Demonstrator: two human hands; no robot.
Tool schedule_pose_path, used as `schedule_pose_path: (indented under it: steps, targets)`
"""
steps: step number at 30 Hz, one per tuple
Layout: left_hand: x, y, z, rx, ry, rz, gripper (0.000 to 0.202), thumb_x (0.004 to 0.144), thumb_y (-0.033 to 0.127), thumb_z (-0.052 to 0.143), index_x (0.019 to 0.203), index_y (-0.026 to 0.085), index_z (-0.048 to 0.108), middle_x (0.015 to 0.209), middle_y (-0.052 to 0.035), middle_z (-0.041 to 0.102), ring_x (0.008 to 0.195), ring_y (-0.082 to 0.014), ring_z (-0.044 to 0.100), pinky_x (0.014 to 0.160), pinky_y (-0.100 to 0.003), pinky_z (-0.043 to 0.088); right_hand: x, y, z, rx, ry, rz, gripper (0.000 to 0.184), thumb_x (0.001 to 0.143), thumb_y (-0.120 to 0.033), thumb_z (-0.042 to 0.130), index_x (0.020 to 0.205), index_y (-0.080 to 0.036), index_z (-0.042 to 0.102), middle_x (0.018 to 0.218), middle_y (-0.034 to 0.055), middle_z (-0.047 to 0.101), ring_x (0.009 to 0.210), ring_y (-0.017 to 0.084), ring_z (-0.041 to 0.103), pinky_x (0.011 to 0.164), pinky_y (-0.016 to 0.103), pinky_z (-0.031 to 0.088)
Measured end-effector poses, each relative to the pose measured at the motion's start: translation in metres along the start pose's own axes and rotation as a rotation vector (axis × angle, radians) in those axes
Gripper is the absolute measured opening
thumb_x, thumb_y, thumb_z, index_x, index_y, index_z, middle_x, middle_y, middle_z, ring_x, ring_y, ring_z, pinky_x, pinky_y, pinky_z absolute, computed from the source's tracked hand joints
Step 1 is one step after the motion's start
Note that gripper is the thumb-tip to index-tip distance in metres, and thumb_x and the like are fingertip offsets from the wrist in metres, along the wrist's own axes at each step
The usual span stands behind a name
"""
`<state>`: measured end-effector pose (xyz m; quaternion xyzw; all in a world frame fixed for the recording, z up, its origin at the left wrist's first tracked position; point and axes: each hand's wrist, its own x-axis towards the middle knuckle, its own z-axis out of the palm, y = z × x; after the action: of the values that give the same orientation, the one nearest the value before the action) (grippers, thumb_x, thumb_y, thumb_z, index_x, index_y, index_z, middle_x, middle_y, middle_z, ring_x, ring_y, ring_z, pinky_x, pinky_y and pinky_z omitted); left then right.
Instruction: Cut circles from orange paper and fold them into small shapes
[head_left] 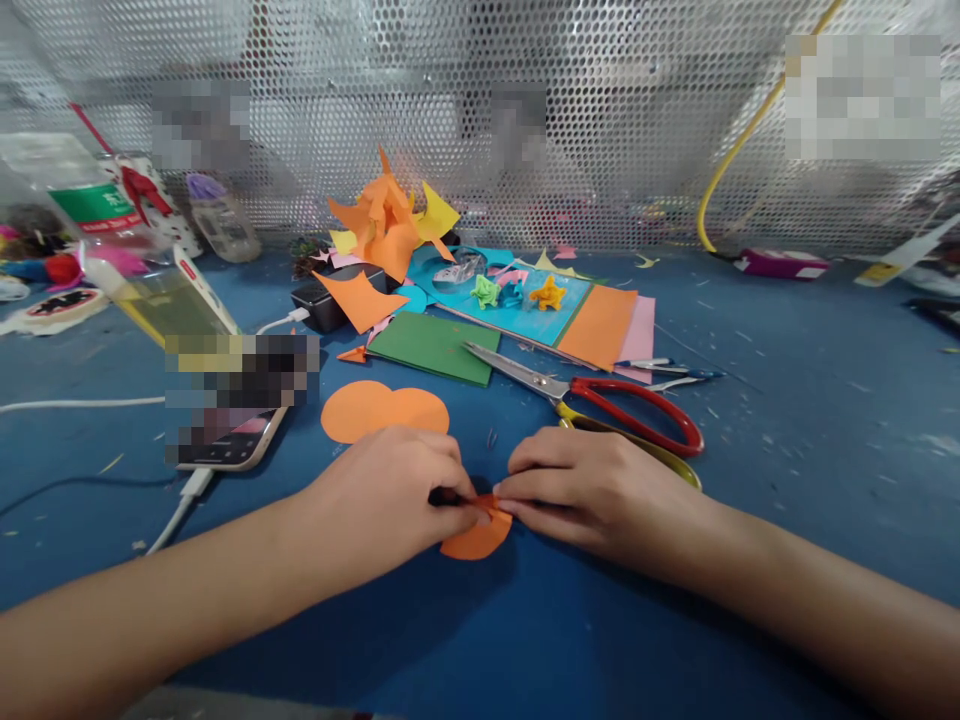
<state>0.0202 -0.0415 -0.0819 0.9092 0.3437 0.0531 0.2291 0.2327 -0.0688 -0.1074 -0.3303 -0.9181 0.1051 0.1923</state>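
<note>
An orange paper piece [478, 541] with a rounded lower edge is pinched between both hands, low over the blue table. My left hand [394, 490] closes on its upper left part with thumb and finger. From the other side, my right hand [592, 490] grips its right corner between the fingertips. The paper's upper part is partly hidden by the fingers. Just beyond my left hand lie orange paper circles [360, 410], overlapping each other. Scissors [551, 385] with one red handle loop rest behind my right hand, their blades pointing to the upper left.
A stack of green paper [427, 345] lies behind the circles, near orange sheets [600, 325] and small folded paper stars [549, 292]. Orange scraps [382, 215] pile up by the perforated metal wall. At left are a charging phone [247, 435] and a tilted bottle [142, 250]. A pen [675, 370] lies at right.
</note>
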Motion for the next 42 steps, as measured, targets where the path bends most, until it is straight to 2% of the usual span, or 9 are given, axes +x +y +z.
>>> schedule_pose_path:
  steps: [7,14,21,28,30,35,39,42]
  targets:
    - [0.0,0.0,0.0,0.029,-0.023,0.009,0.021,0.083,0.032,0.056,0.079,0.019,0.072,0.075,-0.0016,0.066,0.068,-0.013,0.059,0.06,-0.022,0.04,0.001,-0.002,-0.001,-0.032,-0.019,-0.071,0.026,0.092,-0.022,0.043,0.09,-0.017,0.068,0.087,0.0058,0.066,0.077,0.016,0.061,0.068,0.028,0.049]
    - [-0.001,0.0,-0.001,0.024,-0.026,-0.006,0.021,0.082,0.033,0.057,0.081,0.019,0.072,0.077,-0.0015,0.066,0.07,-0.0132,0.06,0.061,-0.022,0.041,0.0,-0.002,0.0,-0.037,0.039,-0.072,0.022,0.091,-0.019,0.045,0.091,-0.016,0.067,0.087,0.0049,0.067,0.078,0.015,0.062,0.07,0.028,0.05]
    - [-0.002,0.0,-0.001,0.049,-0.023,0.007,0.02,0.082,0.032,0.057,0.08,0.019,0.072,0.077,-0.0016,0.067,0.069,-0.0134,0.06,0.059,-0.023,0.039,0.001,-0.004,-0.002,-0.056,0.002,-0.084,0.022,0.091,-0.018,0.044,0.091,-0.018,0.066,0.083,0.0049,0.066,0.076,0.015,0.062,0.068,0.026,0.049]
    - [-0.001,0.0,-0.001,0.073,-0.007,-0.005,0.015,0.079,0.028,0.06,0.079,0.019,0.072,0.076,-0.0011,0.066,0.068,-0.0129,0.06,0.056,-0.022,0.038,0.0,-0.003,0.0,-0.026,0.045,-0.075,0.02,0.089,-0.018,0.047,0.09,-0.017,0.066,0.085,0.0041,0.066,0.074,0.016,0.061,0.066,0.028,0.048]
    - [-0.002,-0.001,0.0,0.053,0.002,-0.006,0.014,0.079,0.027,0.06,0.079,0.02,0.072,0.077,-0.0003,0.066,0.068,-0.0124,0.059,0.056,-0.022,0.038,0.001,-0.003,0.0,-0.004,0.043,-0.045,0.019,0.089,-0.017,0.047,0.089,-0.018,0.067,0.086,0.0036,0.065,0.074,0.015,0.06,0.066,0.027,0.048]
    - [-0.004,-0.003,0.0,0.065,0.025,0.03,0.014,0.08,0.029,0.059,0.08,0.021,0.07,0.077,0.0003,0.065,0.067,-0.0126,0.059,0.054,-0.022,0.036,0.007,-0.001,0.0,0.108,0.024,0.133,0.013,0.084,-0.022,0.057,0.092,-0.019,0.066,0.09,0.0028,0.063,0.081,0.014,0.06,0.072,0.024,0.047]
    - [-0.004,-0.002,-0.002,0.025,0.027,0.008,0.019,0.081,0.035,0.057,0.078,0.021,0.069,0.076,0.0008,0.065,0.068,-0.0126,0.058,0.056,-0.022,0.037,0.009,-0.001,0.0,0.124,-0.004,0.162,0.008,0.084,-0.021,0.058,0.085,-0.021,0.066,0.088,0.0006,0.062,0.081,0.013,0.059,0.072,0.024,0.047]
    - [-0.001,0.0,-0.005,-0.04,0.026,-0.036,0.017,0.082,0.03,0.054,0.078,0.021,0.069,0.076,0.0009,0.065,0.07,-0.0123,0.058,0.06,-0.022,0.038,0.011,-0.004,-0.001,0.048,-0.048,0.165,0.006,0.083,-0.017,0.057,0.08,-0.018,0.062,0.084,0.0016,0.061,0.077,0.014,0.058,0.067,0.025,0.048]
